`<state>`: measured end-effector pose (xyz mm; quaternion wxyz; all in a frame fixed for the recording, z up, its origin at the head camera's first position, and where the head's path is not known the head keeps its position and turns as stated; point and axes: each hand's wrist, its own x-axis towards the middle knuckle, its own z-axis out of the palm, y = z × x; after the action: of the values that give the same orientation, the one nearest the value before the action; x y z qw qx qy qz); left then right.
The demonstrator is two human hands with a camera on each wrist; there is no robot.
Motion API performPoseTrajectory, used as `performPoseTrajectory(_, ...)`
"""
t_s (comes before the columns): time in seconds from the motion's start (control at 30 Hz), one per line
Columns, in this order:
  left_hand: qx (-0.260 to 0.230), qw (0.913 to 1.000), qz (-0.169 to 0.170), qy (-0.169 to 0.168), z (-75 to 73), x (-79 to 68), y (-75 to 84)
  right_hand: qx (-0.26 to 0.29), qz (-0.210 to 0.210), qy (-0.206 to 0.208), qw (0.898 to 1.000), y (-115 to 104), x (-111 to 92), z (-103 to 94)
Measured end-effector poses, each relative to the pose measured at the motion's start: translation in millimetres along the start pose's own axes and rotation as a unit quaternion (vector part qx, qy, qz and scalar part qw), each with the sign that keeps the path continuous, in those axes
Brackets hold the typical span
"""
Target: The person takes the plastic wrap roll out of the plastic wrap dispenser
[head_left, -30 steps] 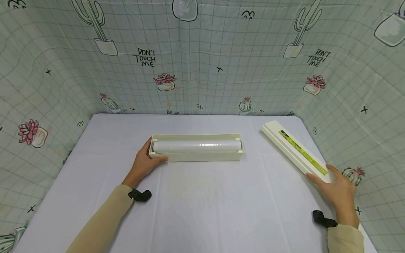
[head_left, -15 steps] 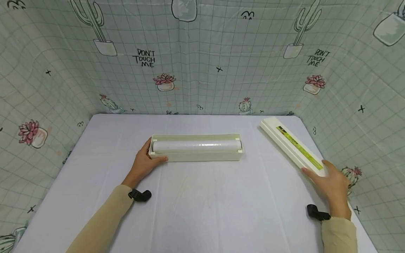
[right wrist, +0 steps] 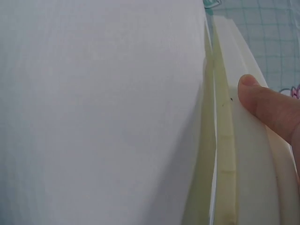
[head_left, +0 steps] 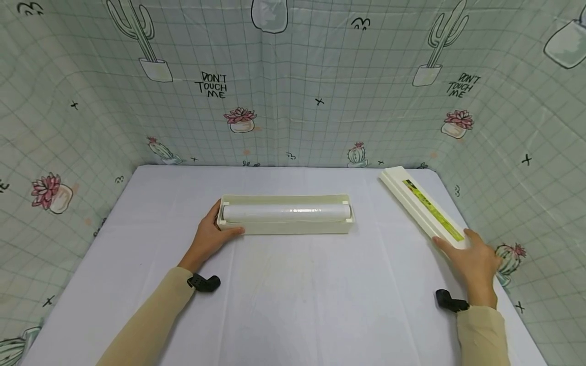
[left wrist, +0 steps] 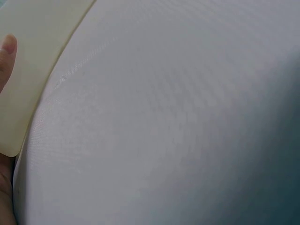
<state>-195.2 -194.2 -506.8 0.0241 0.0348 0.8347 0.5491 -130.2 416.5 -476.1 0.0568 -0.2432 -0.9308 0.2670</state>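
A long cream-coloured box (head_left: 293, 229) lies at mid-table in the head view, its top off. Inside it rests a white roll of cling film (head_left: 286, 211) with a glossy surface. My left hand (head_left: 208, 240) grips the box's left end, thumb along the front wall; the left wrist view shows that thumb on the plain wall (left wrist: 42, 56). At the table's right side, my right hand (head_left: 473, 262) holds the near end of the matching long lid (head_left: 412, 206), which bears a yellow-green label. In the right wrist view the thumb presses the lid's side (right wrist: 253, 154).
A white cloth (head_left: 293, 295) covers the table. Behind and at both sides hangs a green gridded curtain (head_left: 311, 127) with cactus prints. The lid's near end and my right hand are by the table's right edge. Each wrist wears a small black camera (head_left: 206, 283).
My right hand has moved away from me and a little to the left, carrying the lid with it. The left hand, box and roll have stayed put.
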Motion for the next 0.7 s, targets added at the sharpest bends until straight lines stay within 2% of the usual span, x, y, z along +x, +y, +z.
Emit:
performPoseTrajectory(0.3,0.004,1.0000,0.000,0.001,-0.6,0.6,0.1,0.034,0.058,-0.006,0.998,-6.0,5.2,5.7)
performPoseTrajectory(0.7,0.005,1.0000,0.006,0.000,-0.2,-0.4,0.2,0.030,0.065,-0.003,0.997,-6.5,8.4,9.4)
